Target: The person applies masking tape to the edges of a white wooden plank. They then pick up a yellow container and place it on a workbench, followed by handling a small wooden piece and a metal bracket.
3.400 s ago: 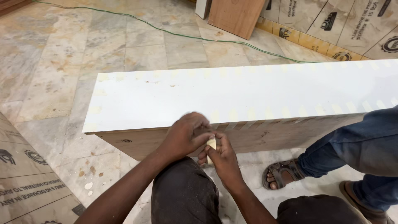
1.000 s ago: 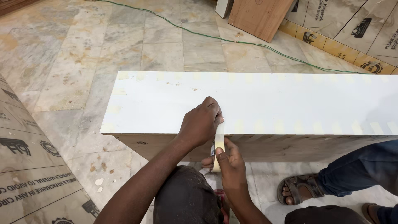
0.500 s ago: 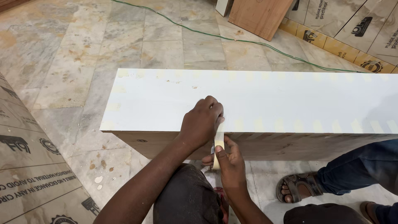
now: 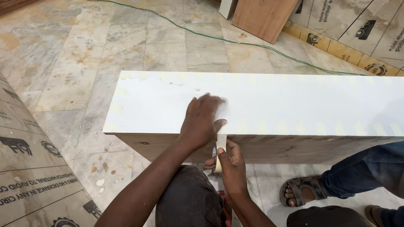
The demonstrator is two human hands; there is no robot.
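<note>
a: where are our hands right now?

b: our left hand lies flat on the white top of the long board, close to its near edge and nearer the left end than the right. the fingers are spread and a little blurred, pressing the upper end of a strip of tape onto the top.

a: and the other one?

b: our right hand is just below, in front of the board's bare wooden side. its fingers are pressed together, pinching the lower end of the tape.

a: which way does the tape run?

b: its long axis goes up and down, over the near edge, crosswise to the board's length. the free end lies straight below our left hand, so the right hand is the nearer one to it. more strips line that edge off to the right.

a: anyone else?

b: a sandalled foot and a leg in jeans stand on the floor at the right, well apart from our hands.
</note>
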